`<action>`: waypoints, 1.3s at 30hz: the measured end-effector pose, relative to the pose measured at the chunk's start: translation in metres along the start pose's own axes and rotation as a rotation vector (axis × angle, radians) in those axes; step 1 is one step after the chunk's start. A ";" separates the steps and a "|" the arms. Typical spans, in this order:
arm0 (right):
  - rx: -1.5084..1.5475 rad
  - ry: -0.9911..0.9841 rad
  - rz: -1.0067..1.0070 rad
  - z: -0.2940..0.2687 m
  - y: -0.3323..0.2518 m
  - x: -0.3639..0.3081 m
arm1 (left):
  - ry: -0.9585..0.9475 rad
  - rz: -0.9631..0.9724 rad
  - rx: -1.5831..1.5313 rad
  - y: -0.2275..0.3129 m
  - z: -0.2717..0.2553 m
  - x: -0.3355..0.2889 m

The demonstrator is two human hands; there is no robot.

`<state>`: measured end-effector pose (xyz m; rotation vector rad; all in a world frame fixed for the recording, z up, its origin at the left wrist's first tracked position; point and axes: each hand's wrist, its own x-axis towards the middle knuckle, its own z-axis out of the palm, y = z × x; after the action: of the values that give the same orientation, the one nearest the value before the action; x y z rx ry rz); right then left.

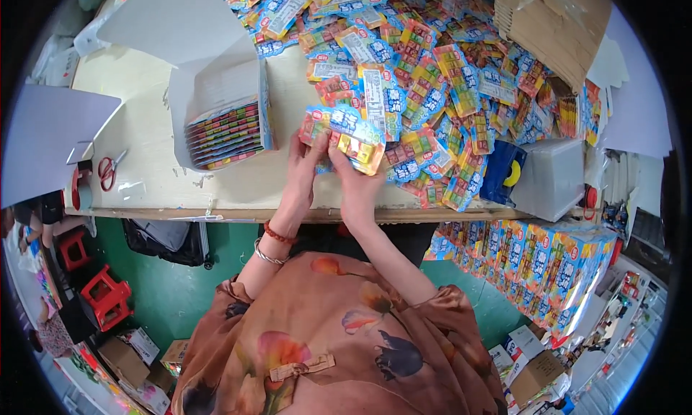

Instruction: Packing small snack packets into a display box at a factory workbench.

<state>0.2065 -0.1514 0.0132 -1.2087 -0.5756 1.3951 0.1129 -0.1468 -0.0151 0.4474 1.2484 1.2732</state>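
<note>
In front of me, at the table's near edge, both hands hold a flat blue, red and yellow candy packet (342, 127). My left hand (305, 161) grips its lower left part, thumb on top. Closed on its lower middle, my right hand (355, 181) has its thumb near the left one. Whether more packets lie under the top one, I cannot tell. Left of my hands stands an open white display box (216, 85) with its lid flap raised and a row of similar packets (225, 135) inside. A big loose heap of packets (432, 76) reaches close to my right hand.
Red-handled scissors (108, 173) and a tape roll (81, 184) lie on the table (144, 119) at left. A blue tape dispenser (503, 171), a clear plastic bin (551, 177) and brown cardboard (559, 26) stand at right. Filled display boxes (533, 264) are stacked below the table's right side.
</note>
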 end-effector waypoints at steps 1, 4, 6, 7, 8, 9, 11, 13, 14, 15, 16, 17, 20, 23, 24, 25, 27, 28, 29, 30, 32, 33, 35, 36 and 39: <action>0.006 0.004 0.002 -0.009 0.000 -0.002 | 0.057 -0.050 -0.052 0.007 0.002 0.000; -0.746 -0.282 -0.433 -0.046 -0.008 -0.003 | 0.051 -0.077 -0.086 0.014 0.002 0.006; -0.721 -0.283 -0.352 -0.067 -0.023 0.003 | 0.040 -0.108 -0.060 0.011 -0.006 0.014; -0.720 -0.210 -0.372 -0.077 -0.027 0.011 | 0.047 -0.083 0.030 0.009 -0.010 0.018; -0.717 -0.138 -0.391 -0.084 -0.030 0.024 | 0.055 -0.058 0.121 0.009 -0.014 0.021; -0.818 -0.123 -0.437 -0.084 -0.039 0.039 | 0.054 -0.060 0.122 0.011 -0.015 0.024; -1.167 -0.196 -0.629 -0.070 -0.067 0.062 | 0.020 -0.035 0.335 0.017 -0.015 0.030; -1.408 -0.285 -0.775 -0.063 -0.078 0.082 | -0.015 -0.020 0.396 0.024 -0.011 0.037; -1.614 -0.429 -0.870 -0.064 -0.079 0.093 | -0.053 -0.008 0.451 0.025 -0.008 0.039; -1.819 -0.582 -0.960 -0.066 -0.080 0.105 | -0.055 -0.008 0.454 0.025 -0.005 0.038; -1.751 -0.695 -1.014 -0.066 -0.080 0.117 | -0.039 0.018 0.443 0.026 -0.001 0.038; -1.753 -0.693 -1.016 -0.067 -0.084 0.127 | -0.024 0.044 0.431 0.027 0.001 0.039; -1.523 -0.783 -1.271 -0.067 -0.105 0.143 | -0.020 0.076 0.303 0.021 0.000 0.036; -1.137 -0.471 -1.118 -0.054 -0.130 0.129 | 0.039 0.113 0.380 0.019 0.001 0.033; -0.981 -0.450 -0.862 -0.039 -0.133 0.115 | 0.052 0.113 0.384 0.014 -0.006 0.034; -0.832 -0.416 -0.610 -0.030 -0.135 0.104 | 0.074 0.152 0.433 0.005 -0.012 0.038; -0.896 -0.377 -0.378 -0.031 -0.114 0.094 | 0.087 0.191 0.481 -0.003 -0.016 0.043; -0.954 -0.301 -0.365 -0.031 -0.098 0.088 | 0.094 0.147 0.506 0.000 -0.012 0.042; -0.878 -0.243 -0.450 -0.042 -0.066 0.092 | 0.101 0.100 0.536 0.001 -0.009 0.040; -0.862 -0.186 -0.455 -0.044 -0.049 0.089 | 0.100 0.097 0.538 0.002 -0.008 0.039; -0.854 -0.038 -0.521 -0.040 -0.028 0.082 | 0.193 0.069 0.370 0.006 -0.006 0.039; -0.834 0.019 -0.542 -0.037 -0.017 0.081 | 0.187 0.068 0.373 0.008 -0.001 0.035; -0.861 0.107 -0.628 -0.026 0.005 0.081 | 0.001 0.167 0.355 0.009 0.011 0.020; -0.844 0.073 -0.630 -0.020 0.013 0.078 | 0.080 0.347 0.486 -0.010 0.007 0.021; -0.876 0.024 -0.603 -0.018 0.009 0.072 | 0.013 0.176 0.117 0.010 0.015 0.012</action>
<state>0.2309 -0.0922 -0.0252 -1.5269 -1.4859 0.5949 0.1191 -0.1272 -0.0069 0.6460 1.3222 1.3564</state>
